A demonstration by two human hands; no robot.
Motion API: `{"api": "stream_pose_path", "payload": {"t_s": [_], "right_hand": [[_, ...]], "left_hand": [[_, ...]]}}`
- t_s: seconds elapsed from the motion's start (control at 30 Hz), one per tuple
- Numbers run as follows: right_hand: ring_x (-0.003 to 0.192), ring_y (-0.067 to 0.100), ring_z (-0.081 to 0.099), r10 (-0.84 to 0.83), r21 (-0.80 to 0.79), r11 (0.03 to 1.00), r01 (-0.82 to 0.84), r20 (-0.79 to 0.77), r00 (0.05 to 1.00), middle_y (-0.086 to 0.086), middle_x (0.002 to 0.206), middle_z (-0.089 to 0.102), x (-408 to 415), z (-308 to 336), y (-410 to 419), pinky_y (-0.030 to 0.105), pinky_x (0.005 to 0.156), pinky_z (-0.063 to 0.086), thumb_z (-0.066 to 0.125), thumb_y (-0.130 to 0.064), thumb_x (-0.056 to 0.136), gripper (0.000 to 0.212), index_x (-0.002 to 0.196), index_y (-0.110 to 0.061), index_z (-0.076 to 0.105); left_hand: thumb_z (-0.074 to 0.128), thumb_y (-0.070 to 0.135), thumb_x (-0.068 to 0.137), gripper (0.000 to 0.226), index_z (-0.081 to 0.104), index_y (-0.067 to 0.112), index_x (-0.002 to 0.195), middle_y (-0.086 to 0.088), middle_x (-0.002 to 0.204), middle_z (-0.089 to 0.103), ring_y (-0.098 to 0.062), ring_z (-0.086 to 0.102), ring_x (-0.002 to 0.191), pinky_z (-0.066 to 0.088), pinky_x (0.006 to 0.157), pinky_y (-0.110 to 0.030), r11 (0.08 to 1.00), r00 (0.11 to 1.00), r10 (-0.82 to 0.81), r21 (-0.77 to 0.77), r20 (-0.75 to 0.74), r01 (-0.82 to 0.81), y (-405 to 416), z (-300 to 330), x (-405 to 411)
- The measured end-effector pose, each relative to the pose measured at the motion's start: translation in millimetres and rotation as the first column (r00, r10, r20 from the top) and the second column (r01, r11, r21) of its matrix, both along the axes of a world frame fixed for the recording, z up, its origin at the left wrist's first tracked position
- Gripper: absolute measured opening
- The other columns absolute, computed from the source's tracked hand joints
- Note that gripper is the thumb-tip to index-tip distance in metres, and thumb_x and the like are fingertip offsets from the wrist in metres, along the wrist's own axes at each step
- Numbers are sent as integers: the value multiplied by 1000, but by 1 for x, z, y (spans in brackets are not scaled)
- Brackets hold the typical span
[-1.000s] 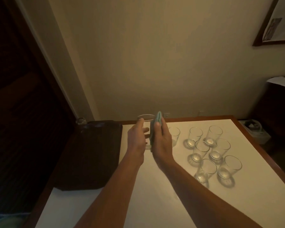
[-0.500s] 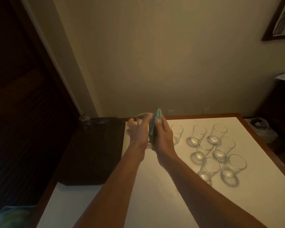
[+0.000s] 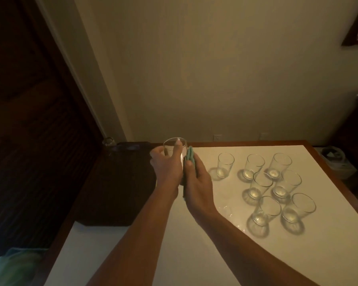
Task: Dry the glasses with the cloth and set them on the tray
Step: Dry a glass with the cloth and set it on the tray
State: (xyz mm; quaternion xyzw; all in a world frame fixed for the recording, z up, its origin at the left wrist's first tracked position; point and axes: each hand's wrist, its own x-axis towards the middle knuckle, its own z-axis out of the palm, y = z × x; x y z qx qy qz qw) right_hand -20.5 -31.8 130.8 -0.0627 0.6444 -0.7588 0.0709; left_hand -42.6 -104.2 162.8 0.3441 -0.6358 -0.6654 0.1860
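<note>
My left hand [image 3: 167,166] grips a clear glass [image 3: 175,148] upright above the table's far left part. Against the glass's right side my right hand [image 3: 196,183] presses a folded light green cloth [image 3: 189,155]. The dark brown tray [image 3: 120,182] lies on the table to the left of both hands, and one glass [image 3: 109,141] stands at its far left corner. Several more clear glasses [image 3: 265,188] stand grouped on the white table top to the right, with one [image 3: 225,167] set apart nearest my hands.
The white table [image 3: 194,254] has a wooden rim and meets the wall at the back. A dark wooden door or cabinet fills the left side. A white bin [image 3: 337,162] sits on the floor at the right. Some green fabric [image 3: 12,265] shows at the bottom left corner.
My hands with the glass and cloth have drifted slightly left toward the tray. My left fingers now wrap further round the glass's rim, and the cloth stays against its side.
</note>
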Motion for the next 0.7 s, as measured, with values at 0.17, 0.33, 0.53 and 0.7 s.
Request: {"api": "stream_pose_path", "payload": {"t_s": [0.17,0.33,0.53,0.7], "right_hand": [[123,11,55,-79,-24,996,81,77,994,-11,129,56,-35,9,1,41,104,51,37,-38,108,44,151,-30,41],[119,2,59,-29,28,999,29,16,999,-14,131,61,-7,6,-8,31,96,56,40,-35,108,41,149,-34,46],[112,5,57,-101,26,995,99,63,993,-7,137,56,-35,6,0,29,93,52,38,-37,108,45,152,-31,40],[123,10,59,13,104,994,-16,30,999,-8,139,58,-2,-1,-4,35,100,55,39,-35,107,46,153,-29,39]], "left_hand": [[43,56,104,54,51,22,146,-3,140,58,-22,58,123,49,93,-39,959,968,-243,163,63,230,8,-2,5],[69,54,92,67,34,23,140,-4,135,41,-21,56,115,59,88,-40,999,998,-49,-6,44,49,-5,-3,0],[48,51,104,49,51,20,143,-2,139,56,-24,57,125,52,100,-44,964,969,-236,145,78,223,4,-11,2],[73,57,86,70,41,23,138,-6,131,56,-24,64,114,59,93,-46,992,993,-97,85,72,91,-8,-15,-8]]}}
